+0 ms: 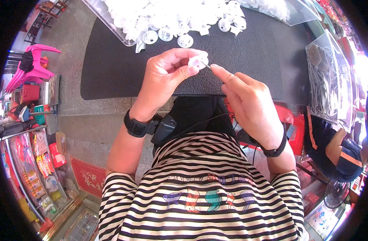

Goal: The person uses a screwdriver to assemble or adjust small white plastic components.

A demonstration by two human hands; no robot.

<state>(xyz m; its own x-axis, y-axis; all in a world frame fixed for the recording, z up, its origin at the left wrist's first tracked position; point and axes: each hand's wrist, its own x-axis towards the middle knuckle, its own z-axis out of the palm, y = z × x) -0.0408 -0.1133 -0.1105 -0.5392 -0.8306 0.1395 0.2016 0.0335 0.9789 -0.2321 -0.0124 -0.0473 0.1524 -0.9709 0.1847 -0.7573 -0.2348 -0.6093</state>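
Head view | left hand (161,74) pinching white part (196,62) above worktop's (123,76) near edge | right hand (250,98) pinching thin rod (207,65) at it | likely fitting; next needs steady aim

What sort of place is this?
Looks like a small shop doubling as a workspace, judging by the colourful packets at left and the white plastic parts on the black table.

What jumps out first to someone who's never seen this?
The glaring heap of white pieces across the far side of the black table. Then, nearer, the left hand pinches one small white piece, with the right hand holding a thin dark rod to it. Far left, bright pink plastic furniture stands out.
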